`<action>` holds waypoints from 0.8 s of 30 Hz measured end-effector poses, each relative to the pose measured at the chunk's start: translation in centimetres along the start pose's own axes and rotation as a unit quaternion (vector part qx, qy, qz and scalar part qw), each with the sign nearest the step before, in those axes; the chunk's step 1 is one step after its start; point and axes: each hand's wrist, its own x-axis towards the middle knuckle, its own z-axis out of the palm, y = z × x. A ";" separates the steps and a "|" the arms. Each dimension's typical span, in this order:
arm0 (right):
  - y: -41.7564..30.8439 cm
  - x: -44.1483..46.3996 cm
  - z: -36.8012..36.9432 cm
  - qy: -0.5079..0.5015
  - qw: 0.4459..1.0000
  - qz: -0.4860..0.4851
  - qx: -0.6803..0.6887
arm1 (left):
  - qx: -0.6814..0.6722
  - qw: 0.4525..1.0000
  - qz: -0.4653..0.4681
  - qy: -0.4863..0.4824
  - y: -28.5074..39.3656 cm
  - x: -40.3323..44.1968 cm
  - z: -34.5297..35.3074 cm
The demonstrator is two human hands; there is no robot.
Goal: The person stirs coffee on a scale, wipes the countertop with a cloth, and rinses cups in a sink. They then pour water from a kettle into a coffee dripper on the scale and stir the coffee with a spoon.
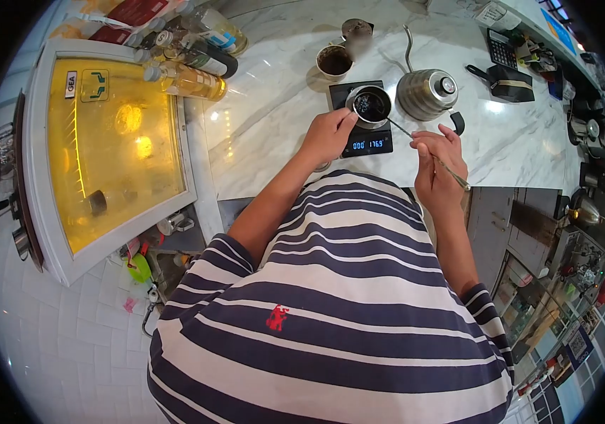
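Note:
A cup of dark liquid (pixel 371 105) stands on a black digital scale (pixel 367 143) whose display reads 176.9. My left hand (pixel 328 136) is closed on the cup's near left side, thumb and fingers at its rim. In my right hand (pixel 441 167) is a long thin metal spoon (pixel 451 174), pinched between closed fingers, its far end reaching the cup's right edge. The spoon's tip is hard to make out. Just right of the cup sits a steel gooseneck kettle (pixel 427 95). Beyond the cup is a container of dark grounds (pixel 334 61).
Bottles (pixel 193 80) stand at the back left beside a yellow-lit glass-topped case (pixel 118 141). At the back right are a calculator (pixel 502 49) and a black box (pixel 512 84). The marble counter's front edge (pixel 514 187) runs close to my body.

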 end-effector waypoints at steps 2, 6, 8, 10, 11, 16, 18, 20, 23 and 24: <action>-0.2 0.0 0.8 0.019 1.000 0.013 0.021 | 0.000 1.000 0.010 0.002 0.0 0.0 0.0; -1.0 0.3 1.8 0.064 0.992 0.075 0.076 | -0.008 0.999 0.033 0.009 -0.2 0.0 0.3; -0.9 0.4 1.7 0.073 0.993 0.068 0.069 | -0.015 0.999 0.044 0.008 -0.2 0.0 0.3; -0.7 0.4 1.6 0.073 0.993 0.058 0.068 | -0.015 0.999 0.035 0.003 -0.1 0.0 0.3; -0.6 0.3 1.5 0.068 0.994 0.052 0.071 | -0.015 0.999 0.031 0.001 -0.1 0.0 0.3; -0.4 0.0 0.4 -0.036 0.998 0.013 0.040 | -0.014 1.000 0.026 0.008 -0.1 0.0 0.4; -0.5 -0.3 -0.3 -0.073 0.995 0.035 0.063 | -0.010 1.000 0.023 0.008 0.1 -0.2 0.3; -0.2 -0.8 -1.5 -0.095 0.991 0.052 0.078 | -0.007 1.000 0.018 0.005 0.5 -0.3 0.1; 0.5 -0.8 -2.6 -0.100 0.989 0.067 0.084 | 0.001 1.000 0.018 0.008 0.6 -0.4 0.1; 0.6 -0.7 -2.9 -0.096 0.989 0.071 0.083 | 0.000 1.000 0.016 0.007 0.5 -0.4 0.1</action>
